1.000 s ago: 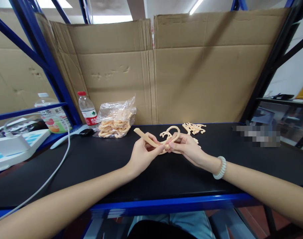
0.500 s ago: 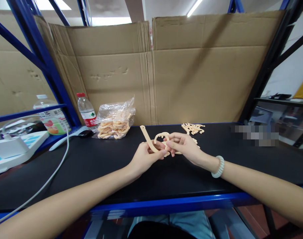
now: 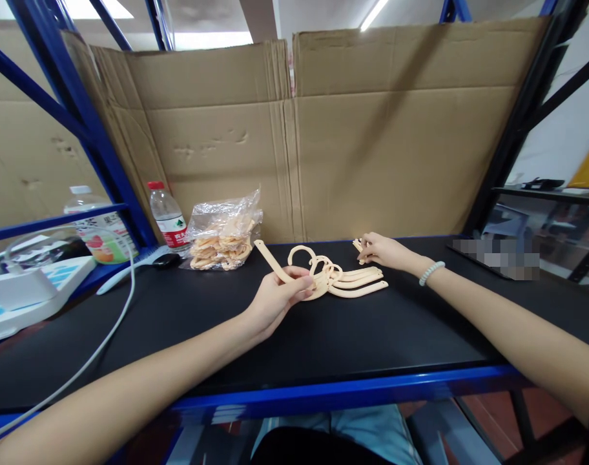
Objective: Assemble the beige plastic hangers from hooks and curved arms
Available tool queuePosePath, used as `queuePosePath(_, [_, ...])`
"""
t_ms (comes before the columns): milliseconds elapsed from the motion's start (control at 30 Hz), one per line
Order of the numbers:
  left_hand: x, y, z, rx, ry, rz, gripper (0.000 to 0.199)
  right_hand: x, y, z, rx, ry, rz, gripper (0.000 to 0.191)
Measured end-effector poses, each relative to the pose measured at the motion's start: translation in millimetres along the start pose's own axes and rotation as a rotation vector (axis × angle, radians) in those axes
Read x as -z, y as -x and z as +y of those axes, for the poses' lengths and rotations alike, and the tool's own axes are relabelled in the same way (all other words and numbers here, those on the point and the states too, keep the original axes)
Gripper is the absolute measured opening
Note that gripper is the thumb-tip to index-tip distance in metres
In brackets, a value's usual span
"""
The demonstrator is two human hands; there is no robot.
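Note:
My left hand is closed on a beige plastic hanger piece, a curved arm with a hole near its end that slants up to the left. An open hook rises just beyond my fingertips. Several more beige hanger arms with curled hooks lie in a stack on the black tabletop, right of that hand. Farther back, my right hand has its fingers bent together at a group of small beige pieces. Those fingers cover most of the group, so what they grip is hidden.
A clear bag of beige parts stands at the back left, beside a red-capped bottle. A power strip, a white cable and a larger bottle sit far left. Cardboard walls off the back.
My right hand has left the piece it was touching beside my left hand and moved right and back to the small pieces. The left hand keeps its hold, shifted slightly left.

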State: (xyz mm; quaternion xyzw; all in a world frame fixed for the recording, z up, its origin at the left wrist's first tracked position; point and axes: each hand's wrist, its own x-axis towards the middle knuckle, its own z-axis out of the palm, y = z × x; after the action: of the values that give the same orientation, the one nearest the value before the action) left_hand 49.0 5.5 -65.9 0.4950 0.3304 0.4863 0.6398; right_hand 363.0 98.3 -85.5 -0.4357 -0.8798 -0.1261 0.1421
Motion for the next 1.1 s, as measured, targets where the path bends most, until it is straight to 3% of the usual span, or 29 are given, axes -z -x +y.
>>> queuePosePath(167, [2.5,-2.6,-1.8,0.017,0.046,-0.034,0.028,2.8,-5.7,-16.0,0.004,-0.216,0.155,0.017])
queuePosePath(300, [2.8,-3.5,-3.9,0.012,0.072,-0.049,0.028,18.7,-8.9,-38.4,-0.142,-0.513,0.392,0.021])
queuePosePath(367, [2.5,-3.7,-4.5,0.012,0.084,-0.047,0.029,27.3,-10.1,-54.4,-0.220,-0.751,0.447,0.026])
queuePosePath(533, [1.7,-4.5,-5.3,0.005,0.096,-0.085,0.027,38.2,-12.2,-99.7,-0.347,-1.321,0.408,0.035])
queuePosePath(700, [2.0,-4.8,-4.4,-0.012,0.094,-0.093,0.027,34.6,-12.3,-130.0,-0.407,-1.722,0.267,0.032])
queuePosePath(933, [3.7,-2.8,-4.0,-0.027,0.026,-0.197,0.025,23.2,-9.7,-148.4,-0.492,-1.824,0.232,0.032])
queuePosePath(1100, [5.8,-4.1,-5.8,-0.074,-0.021,-0.193,0.025,19.6,-10.0,-156.9,-0.447,-1.842,0.164,0.037])
